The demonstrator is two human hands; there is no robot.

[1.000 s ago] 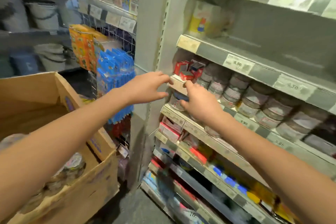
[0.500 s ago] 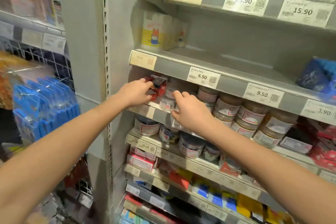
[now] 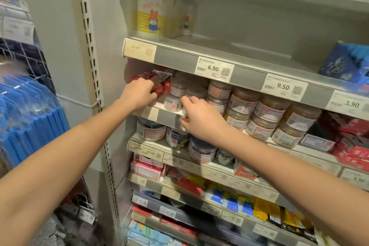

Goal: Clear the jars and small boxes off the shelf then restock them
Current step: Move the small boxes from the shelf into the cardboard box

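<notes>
1. Well, the L hand [image 3: 138,93] is on the red boxes [image 3: 162,86] at the left end of the shelf [image 3: 159,115]. Its fingers curl round them & hold on.
2. The R hand [image 3: 201,119] is just beside it. Its fingertips [image 3: 184,100] touch a small jar [image 3: 173,103] at the front of the same shelf. Can't tell if it holds the jar or only touches it.
3. The R thumb sits lower, by the shelf's front edge.
4. More jars [image 3: 265,110] w/ brown stuff inside stand to the right, stacked 2 high.
5. Flat red packs [image 3: 353,146] lie at the far right end.
6. A price tag [image 3: 214,69] above the hands says 6.90.
7. One shelf up: a yellow bunny box [image 3: 151,18] on the left, a blue bag [image 3: 343,64] on the right.
8. One shelf down: dark jars [image 3: 151,131] under the hands.
9. Blue packs [image 3: 30,110] hang on a rack, well off to the left.
</notes>
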